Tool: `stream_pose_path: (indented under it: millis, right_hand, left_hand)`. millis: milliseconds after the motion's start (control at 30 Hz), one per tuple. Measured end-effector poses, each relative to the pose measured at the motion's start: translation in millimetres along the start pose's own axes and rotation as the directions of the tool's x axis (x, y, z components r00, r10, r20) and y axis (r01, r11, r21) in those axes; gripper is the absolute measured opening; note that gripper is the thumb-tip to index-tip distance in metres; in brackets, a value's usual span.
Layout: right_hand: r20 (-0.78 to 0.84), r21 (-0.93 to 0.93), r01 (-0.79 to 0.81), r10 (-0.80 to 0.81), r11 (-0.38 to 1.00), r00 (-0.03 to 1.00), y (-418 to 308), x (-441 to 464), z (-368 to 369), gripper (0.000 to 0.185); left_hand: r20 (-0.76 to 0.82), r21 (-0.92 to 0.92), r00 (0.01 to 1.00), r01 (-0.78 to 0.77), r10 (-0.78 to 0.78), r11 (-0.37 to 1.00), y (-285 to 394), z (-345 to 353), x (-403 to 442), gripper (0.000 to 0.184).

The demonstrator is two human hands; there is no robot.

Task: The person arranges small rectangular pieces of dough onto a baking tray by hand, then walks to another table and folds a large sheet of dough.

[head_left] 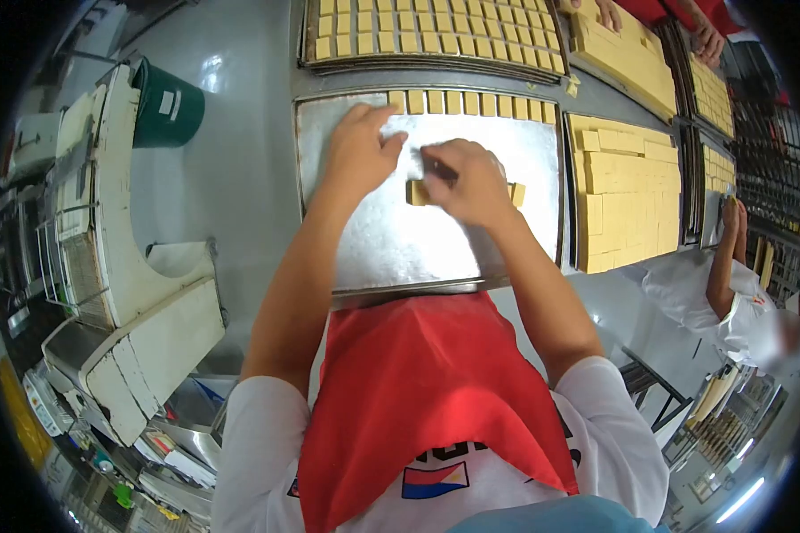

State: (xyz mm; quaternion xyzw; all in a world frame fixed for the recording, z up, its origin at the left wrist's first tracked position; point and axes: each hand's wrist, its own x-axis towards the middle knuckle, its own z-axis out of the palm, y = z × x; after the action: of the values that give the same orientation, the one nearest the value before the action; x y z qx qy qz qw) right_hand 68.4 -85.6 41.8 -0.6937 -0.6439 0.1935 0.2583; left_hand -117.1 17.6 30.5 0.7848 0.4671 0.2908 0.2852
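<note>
A shallow metal tray (364, 249) lies in front of me, with a row of small yellow dough-like blocks (446, 103) along its far edge. My left hand (362, 151) is over the tray's left part, thumb and forefinger apart, with a fingertip at the row's left end. Curled fingers and some motion blur mark my right hand (473, 182), above the middle of the tray. One yellow block (414, 193) shows left of its thumb and another yellow piece (517, 194) shows past its wrist side. What lies inside its fingers is hidden.
Beyond my tray stands another tray full of cut blocks (431, 43). To the right is a tray with a scored yellow slab (631, 195); a larger slab (622, 58) lies behind it. Co-workers' hands (708, 43) work at the right. A green bin (169, 107) stands left.
</note>
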Motion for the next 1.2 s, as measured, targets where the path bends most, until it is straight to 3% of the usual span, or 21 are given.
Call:
stream_pose_path:
  millis: [67, 100, 167, 267, 333, 400, 433, 467, 500, 533, 567, 600, 667, 700, 767, 933, 1000, 1033, 1100, 1133, 1200]
  right_hand:
    - [0.117, -0.053, 0.156, -0.149, 0.986, 0.982, -7.3, -22.9, -16.9, 0.041]
    - [0.114, -0.056, 0.149, -0.142, 0.987, 0.983, -6.9, -28.5, -16.6, 0.041]
    - [0.189, -0.151, 0.142, -0.112, 0.978, 0.975, -4.1, -35.2, -13.1, 0.047]
    - [0.191, -0.202, 0.145, -0.106, 0.969, 0.976, -2.7, -33.1, -10.0, 0.046]
    - [0.207, -0.202, 0.136, -0.093, 0.97, 0.974, -6.7, -31.6, -15.7, 0.047]
    - [0.226, -0.198, 0.125, -0.079, 0.972, 0.971, -10.3, -29.5, -19.2, 0.049]
    - [0.129, -0.108, 0.173, -0.159, 0.979, 0.979, -12.1, -28.6, -18.6, 0.043]
    - [0.025, -0.022, 0.231, -0.231, 0.973, 0.973, -14.8, -26.8, -17.7, 0.037]
    - [0.029, -0.022, 0.236, -0.235, 0.972, 0.972, -20.5, -24.8, -16.1, 0.037]
    - [0.101, 0.339, -0.009, -0.027, 0.941, 0.995, -28.3, -22.6, -13.5, 0.033]
    - [0.241, 0.624, -0.266, 0.143, 0.735, 0.96, -34.3, -20.4, -10.4, 0.029]
    - [0.243, 0.622, -0.264, 0.138, 0.737, 0.96, -37.4, -17.0, -6.0, 0.029]
    - [0.285, 0.836, -0.332, 0.171, 0.437, 0.943, -41.6, -9.2, 3.3, 0.019]
    - [0.289, 0.834, -0.333, 0.166, 0.441, 0.943, -46.0, -6.9, 5.6, 0.019]
    - [0.337, 0.918, -0.377, 0.255, 0.127, 0.906, -55.0, -2.2, 7.5, 0.013]
    - [0.269, 0.93, -0.322, 0.267, 0.178, 0.925, -64.3, 7.3, 9.9, 0.012]
    - [0.227, 0.933, -0.286, 0.259, 0.218, 0.939, -65.0, 10.5, 12.3, 0.014]
    - [0.205, 0.911, -0.289, 0.285, 0.293, 0.936, -64.1, 11.5, 14.9, 0.017]
    - [0.185, 0.882, -0.295, 0.306, 0.368, 0.934, -65.3, 13.7, 17.2, 0.019]
    - [0.178, 0.858, -0.294, 0.294, 0.422, 0.939, -67.2, 13.5, 16.5, 0.021]
    - [0.173, 0.829, -0.294, 0.281, 0.476, 0.944, -66.9, 13.7, 17.7, 0.023]
  left_hand:
    - [0.415, -0.147, 0.906, 0.161, -0.087, 0.976, 9.9, -19.2, -19.2, 0.05]
    - [0.421, -0.15, 0.903, 0.158, -0.082, 0.976, 16.0, -19.8, -31.0, 0.05]
    - [0.43, 0.013, 0.893, -0.153, 0.133, 0.988, 27.0, -17.4, -48.8, 0.049]
    - [0.479, 0.16, 0.877, -0.113, 0.023, 0.981, 37.4, -9.9, -56.0, 0.045]
    - [0.445, 0.135, 0.893, -0.137, 0.064, 0.981, 29.0, -10.4, -62.3, 0.042]
    - [0.302, 0.062, 0.951, -0.088, 0.065, 0.994, 20.7, -17.7, -65.4, 0.046]
    - [0.304, 0.062, 0.951, -0.088, 0.065, 0.994, 18.3, -21.7, -66.1, 0.046]
    - [0.279, -0.1, 0.96, 0.032, -0.003, 0.994, 15.6, -26.2, -65.7, 0.046]
    - [0.264, -0.262, 0.962, 0.147, -0.076, 0.954, 15.1, -30.6, -64.9, 0.046]
    - [0.259, -0.262, 0.963, 0.15, -0.08, 0.953, 14.8, -32.6, -64.7, 0.046]
    - [0.211, -0.441, 0.975, 0.153, -0.063, 0.884, 15.3, -33.4, -64.1, 0.046]
    - [0.16, -0.605, 0.986, 0.142, -0.055, 0.783, 15.7, -34.0, -63.1, 0.045]
    - [0.116, -0.639, 0.993, 0.103, -0.037, 0.762, 16.9, -33.7, -60.5, 0.047]
    - [0.078, -0.669, 0.997, 0.066, -0.019, 0.74, 16.2, -34.2, -59.6, 0.05]
    - [0.076, -0.627, 0.997, 0.066, -0.024, 0.776, 12.1, -36.8, -57.9, 0.053]
    - [0.103, -0.561, 0.993, 0.106, -0.058, 0.821, 8.5, -41.2, -56.6, 0.06]
    - [0.144, -0.842, 0.978, 0.2, -0.148, 0.501, 6.4, -34.6, -57.9, 0.052]
    - [0.141, -0.843, 0.978, 0.199, -0.152, 0.5, 4.9, -33.4, -58.2, 0.052]
    - [0.215, -0.908, 0.947, 0.284, -0.238, 0.308, 1.2, -32.0, -58.6, 0.042]
    - [0.214, -0.909, 0.946, 0.284, -0.242, 0.306, -1.0, -30.8, -58.5, 0.042]
    - [0.185, -0.845, 0.945, 0.294, -0.27, 0.447, -4.1, -28.3, -56.0, 0.039]
